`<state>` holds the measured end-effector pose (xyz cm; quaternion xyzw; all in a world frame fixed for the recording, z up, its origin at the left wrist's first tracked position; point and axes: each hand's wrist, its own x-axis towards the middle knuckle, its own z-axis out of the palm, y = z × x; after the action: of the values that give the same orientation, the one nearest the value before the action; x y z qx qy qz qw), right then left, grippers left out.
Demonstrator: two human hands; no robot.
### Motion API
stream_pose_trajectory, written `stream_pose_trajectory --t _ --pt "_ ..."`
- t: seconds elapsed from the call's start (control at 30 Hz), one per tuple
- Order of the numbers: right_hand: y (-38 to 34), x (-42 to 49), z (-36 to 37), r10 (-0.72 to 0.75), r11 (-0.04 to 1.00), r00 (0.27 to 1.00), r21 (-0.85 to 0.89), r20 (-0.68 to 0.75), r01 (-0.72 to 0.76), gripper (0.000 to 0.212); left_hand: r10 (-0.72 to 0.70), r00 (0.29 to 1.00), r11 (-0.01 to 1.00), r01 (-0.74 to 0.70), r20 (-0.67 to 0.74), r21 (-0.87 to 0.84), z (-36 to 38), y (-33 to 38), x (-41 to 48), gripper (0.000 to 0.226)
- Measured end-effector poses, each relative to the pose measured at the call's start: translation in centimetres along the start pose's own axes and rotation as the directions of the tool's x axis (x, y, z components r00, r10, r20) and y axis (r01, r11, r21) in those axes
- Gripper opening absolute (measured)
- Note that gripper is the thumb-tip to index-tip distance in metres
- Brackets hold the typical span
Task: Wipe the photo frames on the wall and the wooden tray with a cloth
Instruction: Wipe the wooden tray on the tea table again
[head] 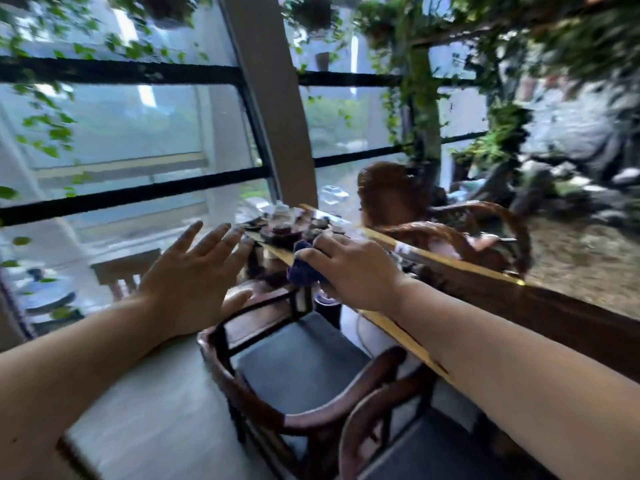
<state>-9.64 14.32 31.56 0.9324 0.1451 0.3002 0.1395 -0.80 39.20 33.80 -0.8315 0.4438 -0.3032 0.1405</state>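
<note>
One purple cloth (304, 268) sits bunched in the right hand (349, 268), fingers (323, 245) pinching it, above the counter (450, 261) edge beside the tray (287, 233). The left hand (194, 271) hovers, fingers spread. Two chairs (294, 368) stand below.

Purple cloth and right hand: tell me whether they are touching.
Touching. The head view shows the right hand closed in a grip around the bunched purple cloth, its fingers wrapped over the fabric with no gap between them.

Two bare forearms are seen, no sleeves reaching into view. The left hand (194, 271) and right hand (353, 268) are ungloved; short, unpainted nails are seen.
</note>
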Motion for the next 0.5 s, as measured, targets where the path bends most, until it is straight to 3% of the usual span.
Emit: stream_pose_trajectory --t 0.27,0.5 --pt "8.8 -18.4 4.0 0.286 0.955 0.936 0.017 0.207 -0.296 0.046 0.259 0.964 0.949 -0.265 -0.058 -0.173 4.4 17.2 10.5 0.076" --pt "14.4 -32.1 10.2 0.547 0.809 0.764 0.016 0.343 -0.587 0.055 0.427 0.904 0.866 -0.411 -0.007 -0.286 10.0 30.2 15.3 0.076"
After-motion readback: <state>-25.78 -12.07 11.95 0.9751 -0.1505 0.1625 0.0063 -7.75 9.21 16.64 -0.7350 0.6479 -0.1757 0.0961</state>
